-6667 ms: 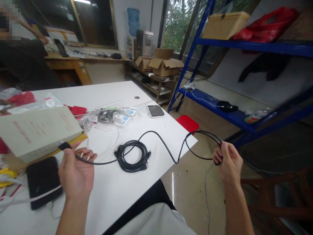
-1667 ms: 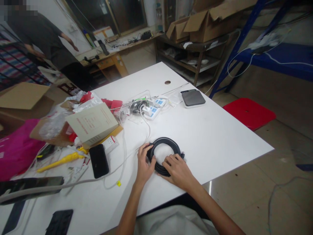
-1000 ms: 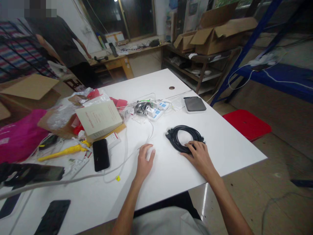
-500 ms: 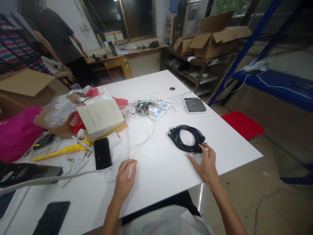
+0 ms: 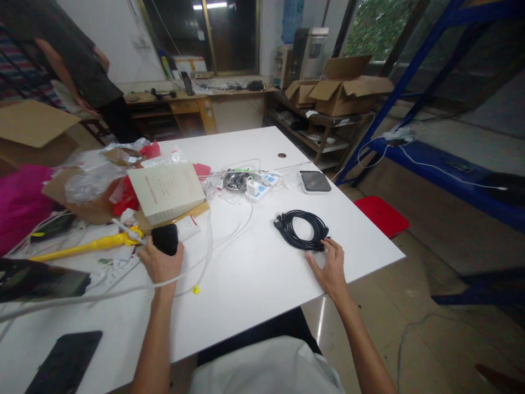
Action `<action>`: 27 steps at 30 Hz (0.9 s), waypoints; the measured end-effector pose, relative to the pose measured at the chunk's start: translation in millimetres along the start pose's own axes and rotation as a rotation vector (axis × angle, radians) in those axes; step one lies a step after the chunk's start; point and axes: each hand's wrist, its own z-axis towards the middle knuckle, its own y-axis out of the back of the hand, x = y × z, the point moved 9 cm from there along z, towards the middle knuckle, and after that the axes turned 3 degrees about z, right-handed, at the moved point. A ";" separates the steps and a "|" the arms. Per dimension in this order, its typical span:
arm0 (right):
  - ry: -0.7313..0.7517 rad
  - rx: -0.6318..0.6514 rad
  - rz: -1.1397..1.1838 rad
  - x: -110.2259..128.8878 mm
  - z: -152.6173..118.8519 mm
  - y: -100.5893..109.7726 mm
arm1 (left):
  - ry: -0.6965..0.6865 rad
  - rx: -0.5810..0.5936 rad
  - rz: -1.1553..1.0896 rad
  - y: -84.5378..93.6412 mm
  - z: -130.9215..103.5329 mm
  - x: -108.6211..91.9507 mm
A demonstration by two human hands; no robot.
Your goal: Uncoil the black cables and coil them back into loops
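My left hand [image 5: 162,264] is around the lower end of a black smartphone [image 5: 164,239], fingers along its left edge and thumb at its right. The phone lies on the white table beside a pale printed booklet [image 5: 167,191]. A grey-white cable passes over my left wrist. On the right, a coiled black cable [image 5: 301,230] lies flat, its plug end pointing left. My right hand [image 5: 331,269] rests by the coil's lower right side, thumb and fingers apart, fingertips at the coil's edge. Whether they press on it I cannot tell.
White power strips [image 5: 257,189] and loose wires lie mid-table, with a square black-topped device [image 5: 315,181] near the right edge. A yellow tool [image 5: 90,244], plastic bags and boxes crowd the left. A red stool [image 5: 381,216] stands beyond the table. Another person [image 5: 77,60] stands at back left.
My left hand has moved left and forward from the bare tabletop onto the smartphone and closed around it. My right hand stays beside the coiled cable. The view has shifted slightly.
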 end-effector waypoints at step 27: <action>-0.032 0.003 0.036 0.3 0.7 2.3 | 0.029 -0.031 0.080 8.8 0.3 -10.9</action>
